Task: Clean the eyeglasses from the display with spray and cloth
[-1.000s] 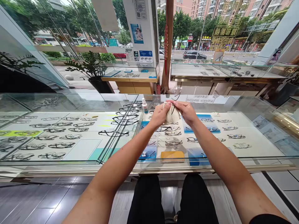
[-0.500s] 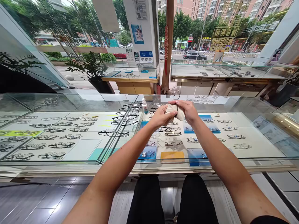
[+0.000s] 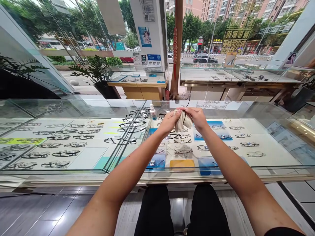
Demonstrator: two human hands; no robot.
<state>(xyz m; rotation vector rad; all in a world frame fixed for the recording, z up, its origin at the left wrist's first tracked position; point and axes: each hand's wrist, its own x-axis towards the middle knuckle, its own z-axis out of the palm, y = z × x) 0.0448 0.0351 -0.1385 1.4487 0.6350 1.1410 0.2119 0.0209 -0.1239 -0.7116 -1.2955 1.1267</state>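
Note:
A pale cloth (image 3: pixel 182 122) hangs between my two hands above the glass counter, bunched around a pair of glasses of which a thin dark rim (image 3: pixel 184 117) shows. My left hand (image 3: pixel 170 121) is closed on the cloth's left side, thumb on top. My right hand (image 3: pixel 196 117) pinches the glasses and cloth from the right, fingertips close to the left hand's. The cloth hides most of the glasses. Just left of my hands a small white spray bottle (image 3: pixel 153 113) stands upright on the counter.
The glass display counter (image 3: pixel 187 169) runs across the view, with rows of glasses inside. In it lie an orange case (image 3: pixel 182 165) and blue trays (image 3: pixel 212 130). Farther back are a potted plant (image 3: pixel 94 73), a wooden pole (image 3: pixel 176 49) and more showcases.
The cloth has changed shape: it now hangs lower and more loosely folded between my hands. My right hand's fingers have shifted slightly along the glasses, and my left thumb has moved up.

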